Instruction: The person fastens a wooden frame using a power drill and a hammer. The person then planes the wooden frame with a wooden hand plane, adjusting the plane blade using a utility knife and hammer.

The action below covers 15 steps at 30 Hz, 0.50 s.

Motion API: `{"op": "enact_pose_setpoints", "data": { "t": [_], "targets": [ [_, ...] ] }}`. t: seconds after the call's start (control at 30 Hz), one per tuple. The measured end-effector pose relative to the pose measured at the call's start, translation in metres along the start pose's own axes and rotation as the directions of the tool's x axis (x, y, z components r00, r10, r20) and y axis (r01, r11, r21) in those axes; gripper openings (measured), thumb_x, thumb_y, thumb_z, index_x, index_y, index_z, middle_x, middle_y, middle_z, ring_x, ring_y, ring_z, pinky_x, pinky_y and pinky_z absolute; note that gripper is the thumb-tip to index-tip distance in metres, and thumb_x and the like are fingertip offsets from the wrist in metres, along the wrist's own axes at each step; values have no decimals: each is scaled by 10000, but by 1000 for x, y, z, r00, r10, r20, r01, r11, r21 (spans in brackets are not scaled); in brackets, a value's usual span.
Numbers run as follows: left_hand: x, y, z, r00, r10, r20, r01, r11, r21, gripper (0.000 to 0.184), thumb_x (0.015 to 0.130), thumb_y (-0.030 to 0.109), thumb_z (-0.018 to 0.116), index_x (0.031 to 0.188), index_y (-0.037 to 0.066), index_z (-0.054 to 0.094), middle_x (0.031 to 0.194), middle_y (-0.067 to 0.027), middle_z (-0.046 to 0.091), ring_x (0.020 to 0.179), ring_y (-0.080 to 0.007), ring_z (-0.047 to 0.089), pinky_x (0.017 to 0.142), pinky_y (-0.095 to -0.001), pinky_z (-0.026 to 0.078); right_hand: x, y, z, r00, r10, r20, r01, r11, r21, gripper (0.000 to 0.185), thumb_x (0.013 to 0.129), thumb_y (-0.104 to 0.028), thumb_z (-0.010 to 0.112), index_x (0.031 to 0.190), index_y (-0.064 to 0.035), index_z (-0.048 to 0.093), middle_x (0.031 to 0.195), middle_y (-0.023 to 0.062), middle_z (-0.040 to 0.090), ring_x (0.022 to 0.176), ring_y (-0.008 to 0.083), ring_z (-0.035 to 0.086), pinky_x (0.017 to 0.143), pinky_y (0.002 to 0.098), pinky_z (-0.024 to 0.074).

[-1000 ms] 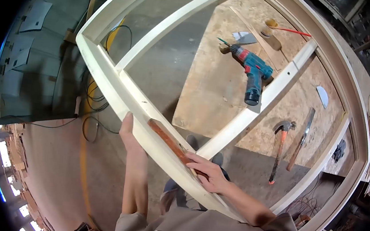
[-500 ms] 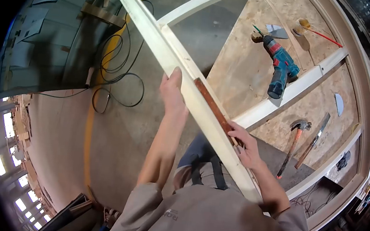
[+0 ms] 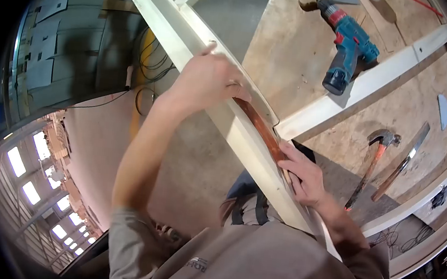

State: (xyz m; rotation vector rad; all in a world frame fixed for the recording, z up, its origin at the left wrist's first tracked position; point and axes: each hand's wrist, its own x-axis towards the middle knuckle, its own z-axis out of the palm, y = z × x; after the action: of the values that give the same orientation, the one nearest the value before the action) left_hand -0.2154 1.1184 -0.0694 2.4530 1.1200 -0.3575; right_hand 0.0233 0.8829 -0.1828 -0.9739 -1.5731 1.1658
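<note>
A white wooden frame (image 3: 245, 141) runs diagonally in front of me, with a reddish-brown wooden strip (image 3: 261, 128) lying in the channel along its near side. My left hand (image 3: 210, 79) reaches over the frame at the upper end of the strip, its fingers bent together there; what they pinch, if anything, is too small to make out. My right hand (image 3: 303, 175) grips the lower end of the strip, fingers on top of it. A white crossbar (image 3: 357, 90) meets the near rail close to my right hand.
On the wooden board (image 3: 284, 64) beyond lie a teal cordless drill (image 3: 345, 49), a claw hammer (image 3: 375, 159), a long flat tool with a wooden handle (image 3: 404, 162) and a pale half-round piece (image 3: 442, 111). Cables (image 3: 153, 60) lie on the floor at left.
My left hand has moved from the frame's outer edge over the rail to the strip's upper end. My right hand stays at its lower end. The view has come closer to the frame.
</note>
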Motion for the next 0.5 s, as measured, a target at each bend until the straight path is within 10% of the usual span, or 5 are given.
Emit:
{"op": "enact_pose_setpoints", "data": {
  "t": [0.1,0.13,0.27,0.5],
  "targets": [
    [24,18,-25,895,-295,335,331,942,-55,174,749,283,803,831,134,839,756,-108,748,792,-274,730,855,-412,570,14,-4,0,1000,-2,-14,2,1000,27,399,822,147,594,1188,6,667,1418,273,593,1326,442,583,1106,453,491],
    [25,13,-22,934,-189,303,225,970,-89,156,741,252,797,837,138,843,734,-119,745,715,-306,717,709,-405,583,12,-6,-1,1000,6,-14,-6,1000,4,382,827,138,595,1175,6,682,1408,261,608,1322,430,591,1102,454,501],
    [25,28,-1,941,-63,332,97,991,-87,122,760,223,777,837,160,847,756,-92,759,751,-287,730,737,-389,581,-23,-6,-7,998,16,-63,-14,999,37,322,838,104,617,1128,5,713,1386,237,635,1302,391,621,1077,434,532],
    [50,-67,-49,931,-310,192,332,939,-95,119,780,199,772,865,200,854,778,-75,767,762,-255,731,733,-367,575,107,13,31,988,-14,-153,20,999,37,343,812,127,641,1126,11,719,1333,233,674,1230,374,674,1022,392,558]
  ]
}}
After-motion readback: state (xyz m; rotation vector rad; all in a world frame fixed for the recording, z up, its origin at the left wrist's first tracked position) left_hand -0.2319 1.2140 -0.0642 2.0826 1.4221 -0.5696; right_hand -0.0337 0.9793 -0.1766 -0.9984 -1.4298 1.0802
